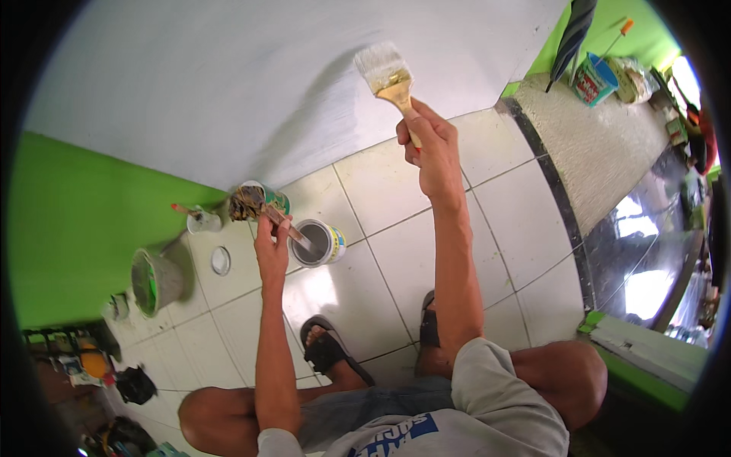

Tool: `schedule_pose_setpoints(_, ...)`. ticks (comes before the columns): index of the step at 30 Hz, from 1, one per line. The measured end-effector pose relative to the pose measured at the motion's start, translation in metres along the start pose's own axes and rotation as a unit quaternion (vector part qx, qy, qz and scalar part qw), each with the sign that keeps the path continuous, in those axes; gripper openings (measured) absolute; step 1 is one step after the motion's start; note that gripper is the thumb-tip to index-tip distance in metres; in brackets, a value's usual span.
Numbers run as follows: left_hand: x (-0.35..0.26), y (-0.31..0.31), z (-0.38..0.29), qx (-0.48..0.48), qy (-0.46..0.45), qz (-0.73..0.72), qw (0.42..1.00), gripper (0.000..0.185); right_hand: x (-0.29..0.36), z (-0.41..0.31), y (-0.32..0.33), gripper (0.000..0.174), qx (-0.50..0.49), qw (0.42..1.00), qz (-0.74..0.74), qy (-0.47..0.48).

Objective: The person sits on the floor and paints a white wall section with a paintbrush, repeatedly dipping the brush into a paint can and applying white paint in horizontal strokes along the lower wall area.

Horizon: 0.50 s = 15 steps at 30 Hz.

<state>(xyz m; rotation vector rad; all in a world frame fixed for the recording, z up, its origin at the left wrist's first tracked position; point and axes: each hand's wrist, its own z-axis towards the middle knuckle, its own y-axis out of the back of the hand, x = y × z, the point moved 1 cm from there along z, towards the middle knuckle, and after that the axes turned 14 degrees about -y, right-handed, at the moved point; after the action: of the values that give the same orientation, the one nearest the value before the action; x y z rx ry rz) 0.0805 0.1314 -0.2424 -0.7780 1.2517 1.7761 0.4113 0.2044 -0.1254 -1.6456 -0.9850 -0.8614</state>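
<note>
My right hand (432,151) grips the wooden handle of a wide flat paintbrush (391,77). The bristles are coated whitish and point up at the white-grey wall (228,85); whether they touch it I cannot tell. Between the fingers of my left hand (270,251) is a flat wooden stick (280,218), slanting down into an open paint can (337,244). Grey paint shows inside that can, and the stick's lower end is pale with paint. Just behind my left fingers stands a can with a green label (278,200), with dark crumpled material at its mouth.
Left of the cans are a round lid (220,260), a small tub (205,221) with a brush in it, and a grey bucket (165,280). A closed umbrella (573,40) and a blue-rimmed bucket (594,83) stand at upper right. My sandalled feet rest on white floor tiles (394,251).
</note>
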Motion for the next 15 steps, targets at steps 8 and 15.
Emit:
schedule_pose_setpoints(8, -0.011, -0.002, 0.002, -0.022, 0.014, 0.044, 0.999, 0.025, 0.027, -0.044, -0.012, 0.049, 0.115, 0.977, -0.181, 0.010)
schedule_pose_setpoints(15, 0.012, -0.003, 0.005, -0.056, 0.023, 0.041, 0.997, 0.028, 0.086, -0.031, -0.038, 0.057, 0.371, 0.868, -0.312, -0.109)
